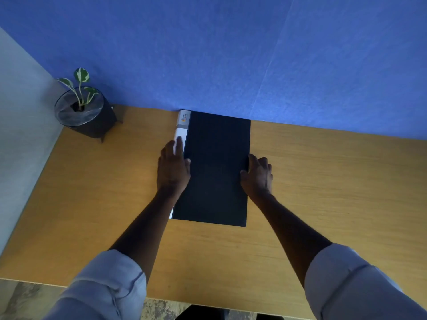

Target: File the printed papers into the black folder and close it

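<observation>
The black folder [216, 167] lies closed and flat on the wooden desk [323, 192], its far end against the blue wall. A white spine label with an orange logo runs down its left edge. My left hand [173, 168] rests flat along that spine edge, fingers spread and pointing away from me. My right hand [257, 175] touches the folder's right edge with curled fingers, thumb on the cover. No printed papers show anywhere; whether any are inside the folder is hidden.
A small plant in a dark pot [84, 112] stands at the desk's far left corner. The blue wall [254, 54] borders the desk's far edge and a grey wall [20, 112] the left side. The floor shows below the near edge.
</observation>
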The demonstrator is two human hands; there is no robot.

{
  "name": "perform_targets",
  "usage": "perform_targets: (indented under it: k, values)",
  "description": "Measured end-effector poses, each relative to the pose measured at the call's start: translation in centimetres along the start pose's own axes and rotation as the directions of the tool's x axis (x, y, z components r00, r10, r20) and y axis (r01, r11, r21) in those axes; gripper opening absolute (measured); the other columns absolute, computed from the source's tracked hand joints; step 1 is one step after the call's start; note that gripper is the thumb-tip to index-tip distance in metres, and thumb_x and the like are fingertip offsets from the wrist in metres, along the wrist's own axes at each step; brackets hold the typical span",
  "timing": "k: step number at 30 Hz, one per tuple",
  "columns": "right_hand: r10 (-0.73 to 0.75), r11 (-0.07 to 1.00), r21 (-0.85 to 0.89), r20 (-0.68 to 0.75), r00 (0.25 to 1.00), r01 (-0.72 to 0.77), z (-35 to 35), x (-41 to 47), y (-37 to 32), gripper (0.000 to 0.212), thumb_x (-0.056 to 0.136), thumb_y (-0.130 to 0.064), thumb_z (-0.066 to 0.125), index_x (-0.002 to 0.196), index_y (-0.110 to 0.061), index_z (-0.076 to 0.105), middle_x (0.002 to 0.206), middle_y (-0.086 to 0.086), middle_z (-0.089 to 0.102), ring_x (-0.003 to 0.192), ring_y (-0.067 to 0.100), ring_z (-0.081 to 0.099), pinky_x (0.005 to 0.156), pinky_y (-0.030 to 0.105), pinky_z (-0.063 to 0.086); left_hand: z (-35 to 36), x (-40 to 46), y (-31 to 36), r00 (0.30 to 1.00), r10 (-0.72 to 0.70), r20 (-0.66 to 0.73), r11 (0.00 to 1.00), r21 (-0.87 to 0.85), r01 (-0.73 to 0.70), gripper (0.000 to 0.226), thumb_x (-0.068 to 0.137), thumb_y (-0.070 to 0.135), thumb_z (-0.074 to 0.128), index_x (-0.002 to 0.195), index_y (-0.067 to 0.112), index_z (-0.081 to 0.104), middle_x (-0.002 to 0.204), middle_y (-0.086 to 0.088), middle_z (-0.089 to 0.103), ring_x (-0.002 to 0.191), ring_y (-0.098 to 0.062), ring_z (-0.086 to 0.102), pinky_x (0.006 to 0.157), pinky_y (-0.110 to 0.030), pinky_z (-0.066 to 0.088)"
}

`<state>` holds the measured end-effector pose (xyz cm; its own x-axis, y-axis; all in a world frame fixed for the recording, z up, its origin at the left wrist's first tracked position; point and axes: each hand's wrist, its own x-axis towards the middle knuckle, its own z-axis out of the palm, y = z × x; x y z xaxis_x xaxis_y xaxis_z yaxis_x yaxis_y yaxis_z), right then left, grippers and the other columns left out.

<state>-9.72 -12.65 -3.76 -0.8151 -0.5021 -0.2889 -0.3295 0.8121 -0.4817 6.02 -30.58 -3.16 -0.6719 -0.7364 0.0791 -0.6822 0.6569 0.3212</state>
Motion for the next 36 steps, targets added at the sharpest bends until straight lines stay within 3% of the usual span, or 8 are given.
perform_targets:
  k: [4,8,12,21,28,36]
  values:
    - [-0.138,0.989,-0.065,-0.032,0.99,0.136,1.6,-2.2,-1.1,0.062,0.094,-0.027,0.057,0.15,-0.014,0.036,0.155,0.01,0.034,0.139,0.032,0.032,0.112,0.049,0.031,1.5,-1.4,1.9,0.969,0.226,0.102,0.974,-0.023,-0.225,0.064,0.1,0.027,0.053,0.157,0.01,0.028,0.161,-0.014,0.029,0.149,-0.03,0.029,0.119,-0.041,0.033]
    - [-0.177,0.976,-0.123,0.034,0.984,0.18,3.8,-2.7,-1.5,0.073,0.1,-0.039,0.048,0.16,-0.009,0.018,0.169,0.01,0.009,0.156,0.03,0.002,0.126,0.046,0.004,3.7,-2.5,2.1,0.941,0.218,0.26,0.973,0.012,-0.229,0.068,0.104,0.032,0.043,0.161,0.009,0.014,0.169,-0.012,0.006,0.157,-0.029,0.002,0.127,-0.046,0.009]
    - [-0.167,0.979,-0.111,0.034,0.985,0.17,4.9,-2.9,-1.4,0.077,0.102,-0.044,0.043,0.161,-0.01,0.006,0.17,0.009,-0.004,0.156,0.027,-0.012,0.125,0.044,-0.009,4.5,-2.9,1.7,0.93,0.22,0.295,0.966,0.065,-0.25,0.069,0.105,0.035,0.036,0.161,0.007,0.007,0.169,-0.013,-0.001,0.156,-0.028,-0.005,0.127,-0.045,-0.001]
    - [-0.179,0.944,-0.286,-0.015,0.984,0.167,6.5,-3.1,-0.9,0.075,0.102,-0.051,0.023,0.161,-0.009,0.001,0.169,0.01,-0.007,0.156,0.027,-0.012,0.127,0.048,-0.001,5.7,-3.4,1.6,0.947,0.219,0.235,0.966,0.083,-0.244,0.067,0.103,0.036,0.026,0.161,0.007,0.006,0.169,-0.013,0.0,0.157,-0.026,-0.005,0.127,-0.046,0.005]
    - [-0.193,0.944,-0.282,-0.057,0.98,0.17,6.9,-3.1,-0.8,0.074,0.102,-0.05,0.026,0.161,-0.009,0.005,0.168,0.01,-0.003,0.156,0.025,-0.008,0.127,0.046,-0.001,5.8,-3.4,1.6,0.95,0.211,0.229,0.968,0.083,-0.235,0.068,0.102,0.036,0.024,0.16,0.007,0.004,0.169,-0.012,-0.002,0.157,-0.025,-0.006,0.127,-0.045,0.003]
    - [-0.216,0.952,-0.223,-0.001,0.976,0.21,5.5,-3.6,-1.0,0.074,0.104,-0.047,0.028,0.159,-0.012,-0.007,0.166,0.007,-0.014,0.155,0.024,-0.012,0.126,0.043,-0.004,4.6,-3.1,2.2,0.939,0.15,0.309,0.974,0.118,-0.194,0.073,0.1,0.043,0.014,0.159,0.006,-0.003,0.168,-0.014,-0.009,0.156,-0.027,-0.011,0.127,-0.045,0.007]
